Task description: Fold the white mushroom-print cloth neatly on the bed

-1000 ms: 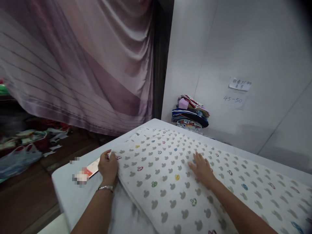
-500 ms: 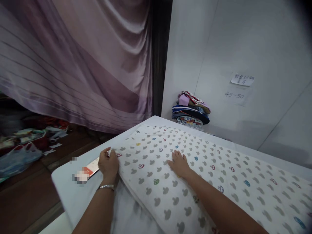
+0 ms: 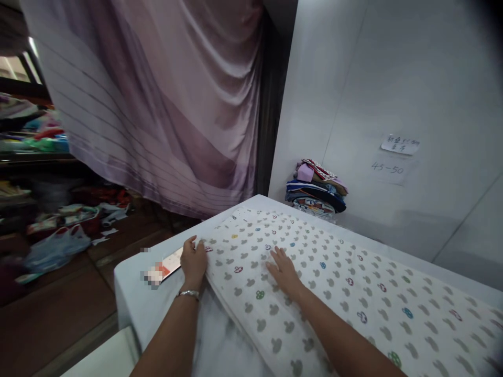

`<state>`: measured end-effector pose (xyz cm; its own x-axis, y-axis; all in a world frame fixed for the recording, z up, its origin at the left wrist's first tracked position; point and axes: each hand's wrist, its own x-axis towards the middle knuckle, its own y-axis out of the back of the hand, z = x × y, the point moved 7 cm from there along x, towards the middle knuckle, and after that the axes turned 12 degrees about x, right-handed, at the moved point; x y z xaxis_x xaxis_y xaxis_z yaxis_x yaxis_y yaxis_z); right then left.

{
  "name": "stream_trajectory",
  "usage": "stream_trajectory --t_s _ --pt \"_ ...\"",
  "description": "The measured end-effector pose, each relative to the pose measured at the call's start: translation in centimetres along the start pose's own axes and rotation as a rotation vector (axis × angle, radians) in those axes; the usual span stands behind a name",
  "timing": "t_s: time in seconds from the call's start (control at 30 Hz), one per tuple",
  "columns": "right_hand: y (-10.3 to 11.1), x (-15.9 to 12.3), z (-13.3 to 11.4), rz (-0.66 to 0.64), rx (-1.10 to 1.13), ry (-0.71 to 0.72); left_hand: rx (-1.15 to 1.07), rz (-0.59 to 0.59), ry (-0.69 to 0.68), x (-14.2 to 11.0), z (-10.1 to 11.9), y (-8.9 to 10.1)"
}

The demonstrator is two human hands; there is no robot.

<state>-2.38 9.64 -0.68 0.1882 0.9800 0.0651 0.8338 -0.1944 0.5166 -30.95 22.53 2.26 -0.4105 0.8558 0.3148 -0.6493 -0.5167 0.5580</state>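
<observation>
- L hand [image 3: 194, 260] at L edge of patterned cloth [image 3: 338, 280], fingers curled; from my feed I can't tell if it's gripping the fabric. Silver bracelet [image 3: 188, 294] on that wrist.
- R hand [image 3: 285, 269] palm down on cloth, fingers spread wide.
- Patterned cloth: white w/ grey + coloured mushroom-like motifs, lying over most of table [image 3: 131, 275], running out of my view on R.
- Phone [image 3: 172, 263], partly pixelated, on table just beside L hand.
- Bkgd: folded fabrics [image 3: 316, 188] stacked by wall [image 3: 334, 68], note [image 3: 388, 168] reading "45-50", purple-pink curtain [image 3: 176, 104] to L.
</observation>
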Motion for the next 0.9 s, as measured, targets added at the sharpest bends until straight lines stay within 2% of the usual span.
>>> stream_trajectory --t_s 0.07,0.17,0.27,0.37,0.5,0.67,0.8,0.9 --pt "-0.4 -0.7 -0.9 0.072 0.218 0.022 0.024 -0.068 -0.022 -0.2 0.5 -0.2" --pt "-2.5 -1.5 -2.1 0.075 0.465 0.005 0.073 -0.153 -0.074 -1.0 2.2 0.0" --pt "-4.0 -1.4 -4.3 0.087 0.581 0.047 0.115 -0.221 -0.224 -2.7 5.6 0.7" --pt "-4.5 -0.5 -6.7 0.110 0.646 0.126 0.165 -0.304 -0.381 -4.5 9.1 1.3" --pt "-5.4 0.9 -9.0 0.092 0.585 0.187 0.237 -0.394 -0.471 -6.2 11.4 1.6" --pt "-5.7 1.5 -11.4 0.148 0.283 0.327 0.289 -0.444 -0.475 -6.6 11.4 1.1" --pt "-6.4 1.6 -11.5 0.143 0.110 0.301 0.324 -0.481 -0.469 -6.3 10.9 0.2" --pt "-6.9 1.9 -10.7 0.138 0.150 0.266 0.332 -0.493 -0.479 -6.5 10.9 -0.1"
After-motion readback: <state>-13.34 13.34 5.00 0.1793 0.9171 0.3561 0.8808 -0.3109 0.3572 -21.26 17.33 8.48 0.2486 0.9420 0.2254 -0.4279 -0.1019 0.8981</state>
